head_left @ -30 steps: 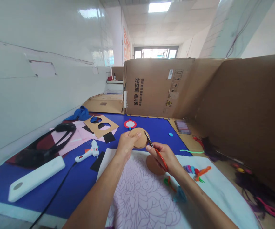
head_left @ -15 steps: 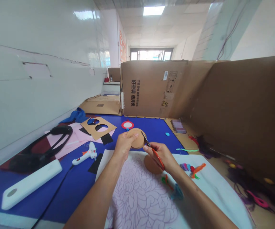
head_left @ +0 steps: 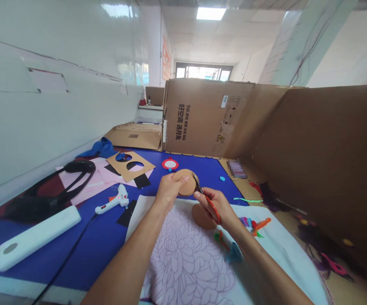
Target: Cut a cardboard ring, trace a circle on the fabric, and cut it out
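Note:
My left hand (head_left: 168, 189) pinches the left edge of a round cardboard disc (head_left: 187, 186), its thumb lying on top. In my right hand (head_left: 217, 205) are scissors (head_left: 211, 206) with orange-red handles, and their dark blades meet the disc's right edge. Whether the blades are parted is too small to tell. Below the hands a second cardboard disc (head_left: 202, 217) lies on a white cloth (head_left: 183, 262) printed with flower outlines. Close to my right forearm are a blue pipe-cleaner piece (head_left: 233, 253) and an orange fuzzy strip (head_left: 262, 225).
To the left lie a white glue gun (head_left: 113, 201), a long white device (head_left: 39, 237), black headphones (head_left: 78, 167) and a cardboard sheet with round holes (head_left: 120, 167). A red-rimmed white disc (head_left: 170, 164) sits ahead. Tall cardboard walls (head_left: 202, 127) stand behind and right; pink-handled scissors (head_left: 334, 264) lie at right.
The view has shifted slightly. Both hands keep their holds, and the scissor blades stay at the right edge of the disc, which looks turned only a little, if at all.

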`<state>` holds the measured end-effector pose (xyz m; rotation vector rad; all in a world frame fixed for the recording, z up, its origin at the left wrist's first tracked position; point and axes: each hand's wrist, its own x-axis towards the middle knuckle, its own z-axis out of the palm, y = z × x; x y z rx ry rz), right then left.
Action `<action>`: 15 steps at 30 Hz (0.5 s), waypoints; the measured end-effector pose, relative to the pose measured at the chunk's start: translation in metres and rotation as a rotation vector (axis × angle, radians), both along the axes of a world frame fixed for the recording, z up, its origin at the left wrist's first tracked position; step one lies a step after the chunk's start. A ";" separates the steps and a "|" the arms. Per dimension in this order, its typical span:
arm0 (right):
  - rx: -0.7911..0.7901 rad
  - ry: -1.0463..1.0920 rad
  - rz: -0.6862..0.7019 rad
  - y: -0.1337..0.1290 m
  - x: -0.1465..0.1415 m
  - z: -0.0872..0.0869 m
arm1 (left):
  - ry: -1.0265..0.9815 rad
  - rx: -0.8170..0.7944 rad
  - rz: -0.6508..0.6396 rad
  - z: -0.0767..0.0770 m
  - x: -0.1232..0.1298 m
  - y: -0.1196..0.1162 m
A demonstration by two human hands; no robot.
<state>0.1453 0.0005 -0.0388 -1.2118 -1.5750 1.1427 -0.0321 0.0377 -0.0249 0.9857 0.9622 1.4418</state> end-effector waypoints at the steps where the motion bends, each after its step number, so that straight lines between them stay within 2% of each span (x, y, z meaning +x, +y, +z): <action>1: 0.003 0.003 0.002 0.000 0.000 0.000 | 0.005 0.003 -0.002 0.000 0.000 0.000; 15: 0.033 0.008 0.006 0.005 0.004 -0.005 | 0.003 0.017 -0.017 0.003 -0.004 0.000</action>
